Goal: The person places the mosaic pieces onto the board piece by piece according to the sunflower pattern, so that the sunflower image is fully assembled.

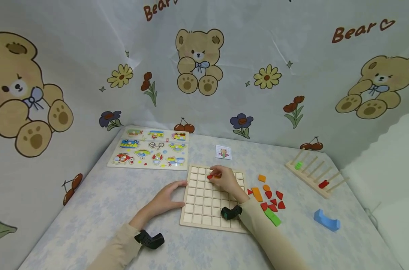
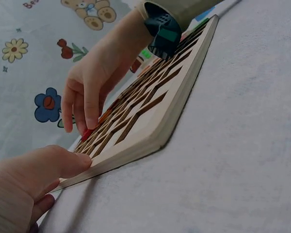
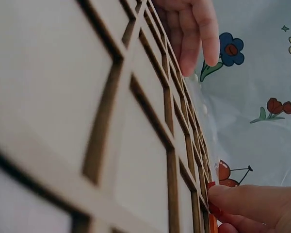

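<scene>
A light wooden grid board (image 1: 197,210) with square cells lies on the table. Over its upper part, my right hand (image 1: 224,180) pinches a small red block (image 1: 209,176) between thumb and fingertips, right at the cells. In the right wrist view an orange piece (image 3: 213,223) shows just beside that red block. My left hand (image 1: 165,197) rests at the board's left edge, thumb and forefinger spread and touching the rim. From the left wrist view, a fingertip (image 2: 80,162) lies against the frame near a corner.
Right of the board lie several red pieces (image 1: 281,205), orange pieces (image 1: 257,194) and green pieces (image 1: 273,217). A pattern card (image 1: 223,152) lies behind it, a vehicle puzzle (image 1: 147,150) back left. A peg rack (image 1: 309,180) and a blue arched block (image 1: 327,220) are farther right.
</scene>
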Demonstrator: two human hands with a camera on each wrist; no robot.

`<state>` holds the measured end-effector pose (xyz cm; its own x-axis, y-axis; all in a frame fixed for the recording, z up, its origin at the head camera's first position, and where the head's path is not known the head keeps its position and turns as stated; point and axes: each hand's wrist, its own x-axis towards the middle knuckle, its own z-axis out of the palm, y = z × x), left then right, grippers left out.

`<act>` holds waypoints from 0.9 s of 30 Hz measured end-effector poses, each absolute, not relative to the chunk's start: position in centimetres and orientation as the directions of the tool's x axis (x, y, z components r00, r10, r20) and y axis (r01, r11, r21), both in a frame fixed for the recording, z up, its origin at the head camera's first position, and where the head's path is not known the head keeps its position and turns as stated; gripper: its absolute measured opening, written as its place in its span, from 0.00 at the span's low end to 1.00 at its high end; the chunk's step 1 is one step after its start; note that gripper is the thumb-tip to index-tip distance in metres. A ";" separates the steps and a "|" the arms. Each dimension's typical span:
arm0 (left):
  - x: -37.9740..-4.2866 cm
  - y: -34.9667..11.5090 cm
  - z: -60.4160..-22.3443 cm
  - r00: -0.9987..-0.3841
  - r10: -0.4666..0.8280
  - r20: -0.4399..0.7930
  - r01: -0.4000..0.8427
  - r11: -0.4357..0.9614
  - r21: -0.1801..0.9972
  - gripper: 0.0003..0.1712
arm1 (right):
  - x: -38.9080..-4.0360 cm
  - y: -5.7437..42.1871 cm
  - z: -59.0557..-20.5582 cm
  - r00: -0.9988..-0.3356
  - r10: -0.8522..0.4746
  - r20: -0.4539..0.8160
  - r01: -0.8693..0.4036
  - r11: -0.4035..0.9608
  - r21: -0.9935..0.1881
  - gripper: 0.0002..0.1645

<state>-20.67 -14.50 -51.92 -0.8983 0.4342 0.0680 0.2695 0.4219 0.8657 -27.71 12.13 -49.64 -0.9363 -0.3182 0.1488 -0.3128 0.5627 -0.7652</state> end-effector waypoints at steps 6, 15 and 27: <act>-20.5 -14.3 -52.0 -0.899 0.433 0.070 0.275 0.431 0.859 0.41 | -27.2 12.5 -49.9 -0.930 -0.334 0.156 -0.325 0.546 -0.772 0.22; -20.7 -14.4 -52.4 -0.899 0.428 0.088 0.295 0.445 0.845 0.40 | -26.8 12.4 -49.8 -0.924 -0.341 0.171 -0.342 0.541 -0.768 0.22; -20.0 -14.2 -51.2 -0.897 0.433 0.087 0.289 0.427 0.857 0.39 | -27.0 13.4 -49.8 -0.942 -0.303 0.146 -0.295 0.534 -0.793 0.22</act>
